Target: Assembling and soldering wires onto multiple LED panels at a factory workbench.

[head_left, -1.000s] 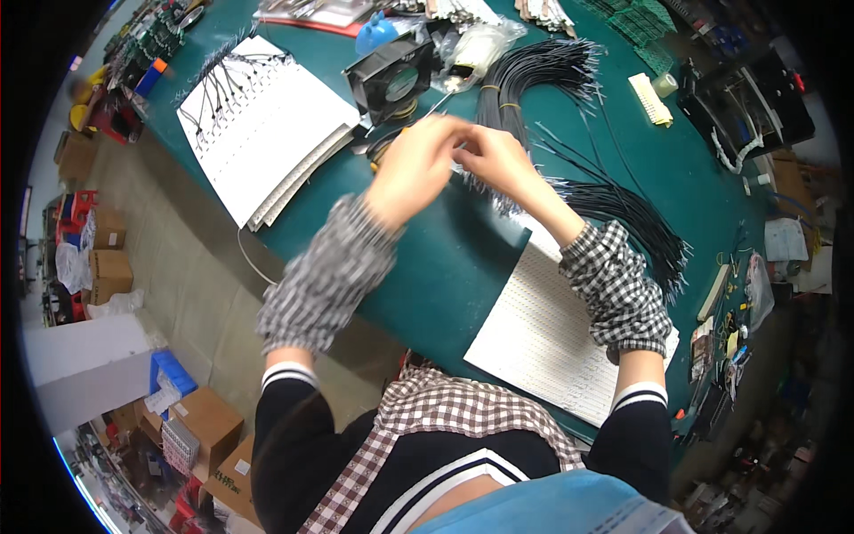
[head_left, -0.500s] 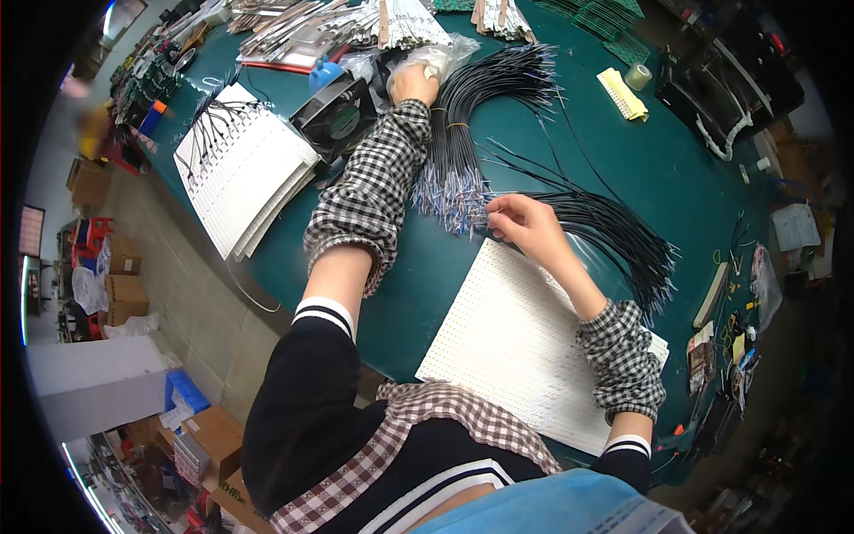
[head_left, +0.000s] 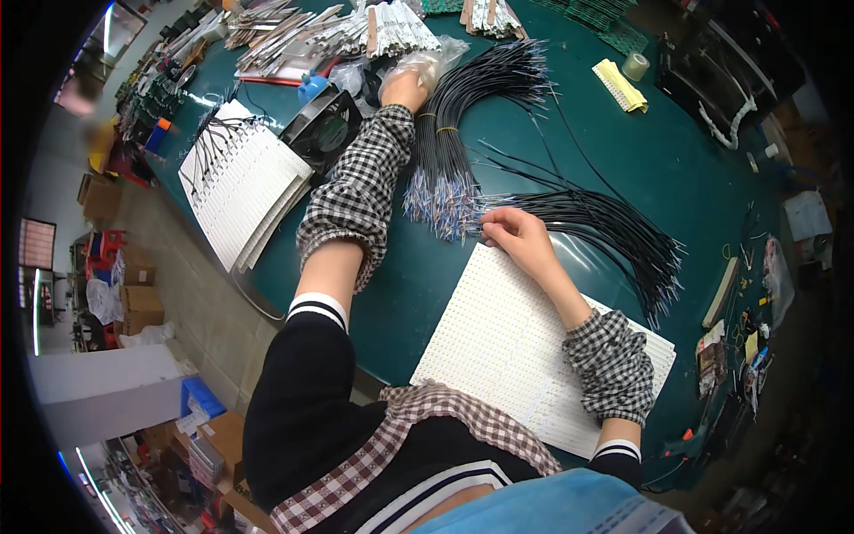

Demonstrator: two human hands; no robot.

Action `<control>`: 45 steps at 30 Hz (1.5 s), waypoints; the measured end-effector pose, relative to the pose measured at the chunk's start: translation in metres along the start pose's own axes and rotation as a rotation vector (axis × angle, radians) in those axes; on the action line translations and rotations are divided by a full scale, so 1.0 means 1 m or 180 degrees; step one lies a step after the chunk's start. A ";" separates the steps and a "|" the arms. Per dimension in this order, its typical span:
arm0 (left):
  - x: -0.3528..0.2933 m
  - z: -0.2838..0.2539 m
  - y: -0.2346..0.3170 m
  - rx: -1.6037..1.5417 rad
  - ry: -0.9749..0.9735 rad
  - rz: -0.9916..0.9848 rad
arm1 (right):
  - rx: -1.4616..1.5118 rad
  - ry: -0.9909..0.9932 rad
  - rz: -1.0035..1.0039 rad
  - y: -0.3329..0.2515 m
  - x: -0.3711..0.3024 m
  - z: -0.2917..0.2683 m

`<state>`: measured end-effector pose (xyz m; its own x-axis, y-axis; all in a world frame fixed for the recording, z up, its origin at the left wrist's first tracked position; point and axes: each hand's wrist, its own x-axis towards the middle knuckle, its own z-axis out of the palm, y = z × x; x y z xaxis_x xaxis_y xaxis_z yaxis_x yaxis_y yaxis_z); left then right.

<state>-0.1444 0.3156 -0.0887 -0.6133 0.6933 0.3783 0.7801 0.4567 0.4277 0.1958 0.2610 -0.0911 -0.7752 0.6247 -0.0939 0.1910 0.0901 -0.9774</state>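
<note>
My left hand (head_left: pixel 405 91) reaches into a clear plastic bag (head_left: pixel 425 64) at the far side of the table; its fingers are hidden there. Beside it, a black fan (head_left: pixel 326 130) stands on edge. To its right lies a thick bundle of black cables (head_left: pixel 452 133) tied with yellow bands, the stripped ends toward me. My right hand (head_left: pixel 525 242) is closed in a pinch beside those ends; what is between the fingertips is too small to make out. A looser spread of black cables (head_left: pixel 598 222) lies beyond it. Under my right forearm lies a white panel with rows of small yellowish marks (head_left: pixel 498 334).
At the left is a stack of white panels (head_left: pixel 253 191) with short black wires on top. White strips (head_left: pixel 391 28) are piled at the back. A yellow-wrapped strip pack (head_left: pixel 620 86) and a tape roll (head_left: pixel 635 65) sit back right. Small tools (head_left: pixel 712 356) line the right edge.
The view has shifted slightly. My left hand stays at the bag, and my right hand stays pinched by the cable ends, its fingers a little lower.
</note>
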 end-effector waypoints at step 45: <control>0.014 -0.008 0.009 0.0687 -0.0711 -0.0713 | 0.0240 -0.0133 0.0154 -0.001 -0.007 0.004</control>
<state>-0.1473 0.3253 -0.0730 -0.7481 0.6566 0.0965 0.6525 0.7011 0.2877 0.1982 0.2536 -0.0899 -0.7908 0.5940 -0.1476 0.1842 0.0010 -0.9829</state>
